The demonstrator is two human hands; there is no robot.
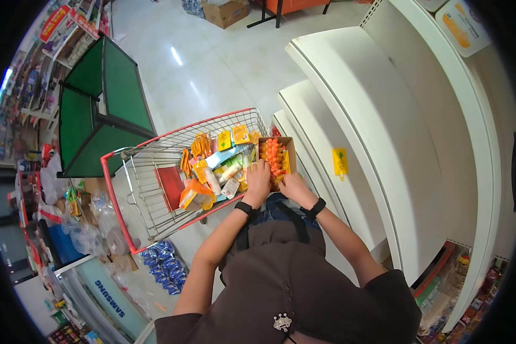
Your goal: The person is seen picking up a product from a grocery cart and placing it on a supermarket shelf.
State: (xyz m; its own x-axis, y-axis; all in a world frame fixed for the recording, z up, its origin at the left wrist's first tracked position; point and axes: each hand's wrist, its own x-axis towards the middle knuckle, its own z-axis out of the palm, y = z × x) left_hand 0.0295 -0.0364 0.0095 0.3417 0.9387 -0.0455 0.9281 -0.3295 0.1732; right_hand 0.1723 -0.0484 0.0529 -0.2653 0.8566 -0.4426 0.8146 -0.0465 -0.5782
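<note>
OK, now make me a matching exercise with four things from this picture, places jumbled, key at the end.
Things
1. yellow packet
2. cardboard box
3. green panels
4. blue packets

Places
A. in a heap, below the shopping cart in the picture
B. at the person's left hand and right hand, with orange items in it
C. lying on a white shelf
D. set in black frames, at the upper left

Right pairs: 1-C, 2-B, 3-D, 4-A
</note>
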